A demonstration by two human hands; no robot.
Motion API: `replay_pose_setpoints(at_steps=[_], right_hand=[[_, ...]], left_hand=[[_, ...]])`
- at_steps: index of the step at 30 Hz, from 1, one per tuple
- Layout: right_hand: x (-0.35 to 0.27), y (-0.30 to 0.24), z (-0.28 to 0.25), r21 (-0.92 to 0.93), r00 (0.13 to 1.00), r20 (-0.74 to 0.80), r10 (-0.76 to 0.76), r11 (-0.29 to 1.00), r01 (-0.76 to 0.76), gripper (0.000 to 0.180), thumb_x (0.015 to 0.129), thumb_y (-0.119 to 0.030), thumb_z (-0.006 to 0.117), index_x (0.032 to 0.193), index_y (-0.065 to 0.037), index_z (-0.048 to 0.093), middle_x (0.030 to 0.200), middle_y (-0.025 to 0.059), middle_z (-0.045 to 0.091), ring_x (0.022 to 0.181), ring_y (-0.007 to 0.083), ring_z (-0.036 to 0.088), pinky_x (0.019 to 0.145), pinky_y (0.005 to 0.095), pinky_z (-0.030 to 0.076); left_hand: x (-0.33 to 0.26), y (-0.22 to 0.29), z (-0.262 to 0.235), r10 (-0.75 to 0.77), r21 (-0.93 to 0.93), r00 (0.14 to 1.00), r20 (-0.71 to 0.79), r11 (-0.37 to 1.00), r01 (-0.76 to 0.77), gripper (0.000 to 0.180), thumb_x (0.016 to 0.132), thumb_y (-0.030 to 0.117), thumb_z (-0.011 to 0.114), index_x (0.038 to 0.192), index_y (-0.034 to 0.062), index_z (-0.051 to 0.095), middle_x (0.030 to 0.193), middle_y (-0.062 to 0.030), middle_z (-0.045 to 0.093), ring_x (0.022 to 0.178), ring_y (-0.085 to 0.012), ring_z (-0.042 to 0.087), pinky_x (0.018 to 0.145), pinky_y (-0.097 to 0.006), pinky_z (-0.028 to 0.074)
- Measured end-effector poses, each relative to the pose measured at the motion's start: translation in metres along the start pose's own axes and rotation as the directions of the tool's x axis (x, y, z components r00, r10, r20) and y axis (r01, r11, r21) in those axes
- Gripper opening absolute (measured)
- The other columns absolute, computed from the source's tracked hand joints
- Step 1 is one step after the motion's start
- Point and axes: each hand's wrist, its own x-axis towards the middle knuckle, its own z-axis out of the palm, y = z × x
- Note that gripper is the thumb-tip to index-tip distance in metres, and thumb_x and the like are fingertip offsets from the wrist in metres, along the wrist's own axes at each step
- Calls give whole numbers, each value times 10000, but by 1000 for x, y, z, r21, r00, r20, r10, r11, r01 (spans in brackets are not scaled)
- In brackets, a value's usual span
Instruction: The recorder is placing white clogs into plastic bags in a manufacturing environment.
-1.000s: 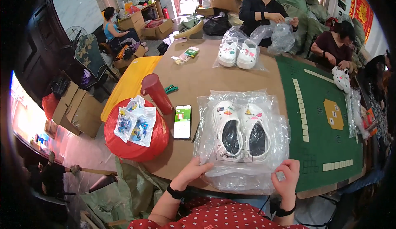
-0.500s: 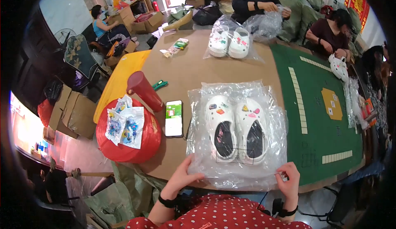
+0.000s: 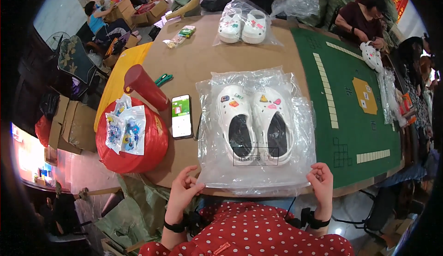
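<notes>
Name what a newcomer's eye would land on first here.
A pair of white clogs with coloured charms, sealed in a clear plastic bag, lies mid-table; the left hand and right hand pinch its near edge. Left of it lie a phone and a red round bag.

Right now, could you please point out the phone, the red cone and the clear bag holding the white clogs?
phone point(image 3: 182, 116), head view, middle of its lit screen.
red cone point(image 3: 145, 87), head view, middle of its side.
clear bag point(image 3: 302, 117), head view, bare plastic right of the clogs.
</notes>
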Motion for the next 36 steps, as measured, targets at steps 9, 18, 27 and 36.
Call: replay_pose_setpoints(at_steps=[9,18,27,36], right_hand=[[-1,9,-5,-8,993,-89,74,997,-75,201,857,-8,689,1030,-28,589,829,-47,580,745,34,515,674,191,416],[-2,-34,30,-600,828,-184,-529,728,332,165,791,26,679,932,-26,611,814,75,564,736,162,543,681,247,433],[0,-63,163,-256,501,582,-640,441,860,231,756,-200,805,926,-115,674,899,51,641,825,267,621,702,371,489],[5,-41,215,-260,519,685,-511,495,829,196,838,-247,714,956,-101,659,892,48,642,855,251,618,751,373,482]], left_hand=[[-8,11,1,-39,-70,998,57,997,43,568,832,-31,719,1343,10,474,816,-34,645,688,-93,597,621,-220,474],[-13,-2,8,242,4,970,2,970,-242,304,845,-67,681,1144,-18,658,938,-58,675,876,-127,631,784,-246,500],[-9,-7,21,396,60,917,-39,917,-393,210,877,-63,651,1083,-36,678,964,-81,705,925,-163,687,818,-251,526],[-12,-13,18,408,269,911,-62,886,-378,161,876,-31,645,1014,-23,728,907,-42,740,814,-98,668,740,-238,524]])
